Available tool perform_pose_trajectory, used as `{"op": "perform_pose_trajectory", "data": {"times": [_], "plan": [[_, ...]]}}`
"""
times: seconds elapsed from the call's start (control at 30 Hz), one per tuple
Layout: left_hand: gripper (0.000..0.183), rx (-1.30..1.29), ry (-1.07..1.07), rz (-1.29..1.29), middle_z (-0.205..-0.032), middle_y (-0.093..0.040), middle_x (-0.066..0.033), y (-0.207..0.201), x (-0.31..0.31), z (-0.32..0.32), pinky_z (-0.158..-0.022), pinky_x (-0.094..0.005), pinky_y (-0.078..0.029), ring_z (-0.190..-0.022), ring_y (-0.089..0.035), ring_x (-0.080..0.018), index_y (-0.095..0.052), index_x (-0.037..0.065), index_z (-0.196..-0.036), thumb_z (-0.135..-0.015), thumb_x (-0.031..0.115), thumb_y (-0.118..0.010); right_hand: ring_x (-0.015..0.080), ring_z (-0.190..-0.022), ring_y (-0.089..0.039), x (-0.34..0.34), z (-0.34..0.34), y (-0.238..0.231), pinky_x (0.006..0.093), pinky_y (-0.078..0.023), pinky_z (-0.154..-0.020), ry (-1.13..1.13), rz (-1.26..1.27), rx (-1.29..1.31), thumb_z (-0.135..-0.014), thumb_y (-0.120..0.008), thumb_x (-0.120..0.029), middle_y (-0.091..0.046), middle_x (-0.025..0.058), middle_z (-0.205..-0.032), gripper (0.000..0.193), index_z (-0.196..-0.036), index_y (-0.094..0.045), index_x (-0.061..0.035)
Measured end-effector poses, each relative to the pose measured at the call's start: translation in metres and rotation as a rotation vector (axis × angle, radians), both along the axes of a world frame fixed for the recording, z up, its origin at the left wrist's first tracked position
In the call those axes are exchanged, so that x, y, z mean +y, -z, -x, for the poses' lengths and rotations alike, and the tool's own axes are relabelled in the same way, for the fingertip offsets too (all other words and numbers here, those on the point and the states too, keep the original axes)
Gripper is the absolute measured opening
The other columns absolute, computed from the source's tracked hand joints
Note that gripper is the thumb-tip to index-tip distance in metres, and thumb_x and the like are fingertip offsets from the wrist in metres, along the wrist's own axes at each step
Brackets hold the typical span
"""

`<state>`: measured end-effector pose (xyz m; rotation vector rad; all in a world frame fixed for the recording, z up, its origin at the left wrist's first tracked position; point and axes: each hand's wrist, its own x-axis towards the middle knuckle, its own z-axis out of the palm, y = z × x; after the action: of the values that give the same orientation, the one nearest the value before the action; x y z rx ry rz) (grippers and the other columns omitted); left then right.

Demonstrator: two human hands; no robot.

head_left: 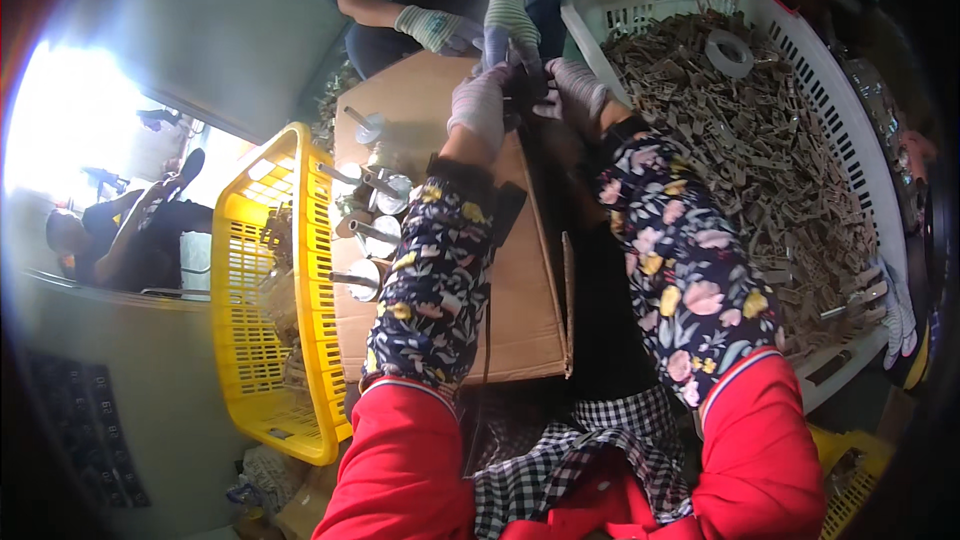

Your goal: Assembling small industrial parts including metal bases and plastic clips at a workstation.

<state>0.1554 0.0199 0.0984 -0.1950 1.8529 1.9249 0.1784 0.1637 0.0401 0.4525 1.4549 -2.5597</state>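
Observation:
Both my arms reach forward over a cardboard box (520,270), in floral sleeve covers and light gloves. My left hand (478,112) is closed at the box's far end. Beside it my right hand (578,90) curls its fingers inward. Between the two is a dark thing (524,90), too dim to make out, and both hands seem to grip it. Just beyond, a co-worker's striped gloved hand (511,25) reaches down to the same spot; the co-worker's other gloved hand (436,30) is left of it. Several metal discs with rods (378,232) rest on the box's left side.
A yellow plastic basket (325,310) with parts in it stands left. To the right is a large white crate (845,120) heaped with small brownish clip-like pieces (720,140), a pale ring (730,53) on top. Another yellow basket (850,500) shows at lower right.

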Motion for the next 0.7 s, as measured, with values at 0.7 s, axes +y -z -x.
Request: {"op": "perform_pose_trajectory", "data": {"times": [0.7], "plan": [[0.046,0.584,0.272,0.256,-0.097,-0.063,-0.0077,-0.064,-0.092,-0.068,-0.069,-0.0245,-0.047,-0.077,-0.060,-0.0143,-0.056,0.002,-0.113,-0.075,0.024,-0.070,0.0231,-0.080,-0.056,-0.049,0.016,-0.014,0.0371,-0.049,-0.065,0.358,0.829,-0.075,-0.087,-0.055,-0.026,-0.054,0.0094,-0.092,0.031,-0.109,-0.048,-0.0058]]}}
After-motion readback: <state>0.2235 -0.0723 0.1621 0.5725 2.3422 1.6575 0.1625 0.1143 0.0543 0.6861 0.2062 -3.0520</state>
